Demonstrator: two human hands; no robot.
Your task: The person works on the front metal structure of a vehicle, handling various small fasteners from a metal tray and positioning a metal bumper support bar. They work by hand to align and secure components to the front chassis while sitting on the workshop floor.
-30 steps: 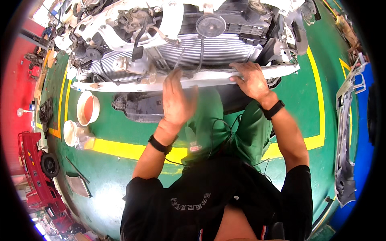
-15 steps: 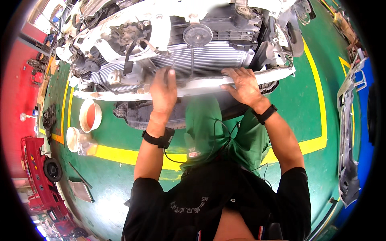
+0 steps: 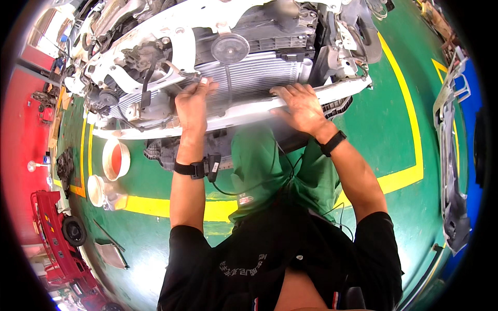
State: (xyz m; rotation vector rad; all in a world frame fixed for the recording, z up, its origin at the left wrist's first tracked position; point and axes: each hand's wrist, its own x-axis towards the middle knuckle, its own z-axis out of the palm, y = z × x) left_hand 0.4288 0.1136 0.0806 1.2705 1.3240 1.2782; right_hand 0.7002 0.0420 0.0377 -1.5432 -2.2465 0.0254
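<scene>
The stripped front end of a car is right in front of me, with a white lower crossbar (image 3: 243, 115) running across it. Behind the bar sits a finned radiator (image 3: 259, 80). My right hand (image 3: 303, 108) is wrapped over the bar toward its right part, fingers on top and thumb on the near side. To the left, my left hand (image 3: 193, 106) reaches above the bar at the radiator's front, fingers bent together; what they grip, if anything, I cannot make out. A round black disc-shaped part (image 3: 230, 48) hangs above the radiator between my hands.
A black plastic panel (image 3: 218, 147) lies on the floor below the bar. White buckets (image 3: 110, 160) stand left of my legs, and a dark cable (image 3: 228, 194) runs from my left wrist. A long bumper-like part (image 3: 447, 155) stands along the right side.
My view has shifted, so the car front appears farther left. My left hand has moved up toward the radiator, its fingers drawing closer together. My right hand stays on the crossbar.
</scene>
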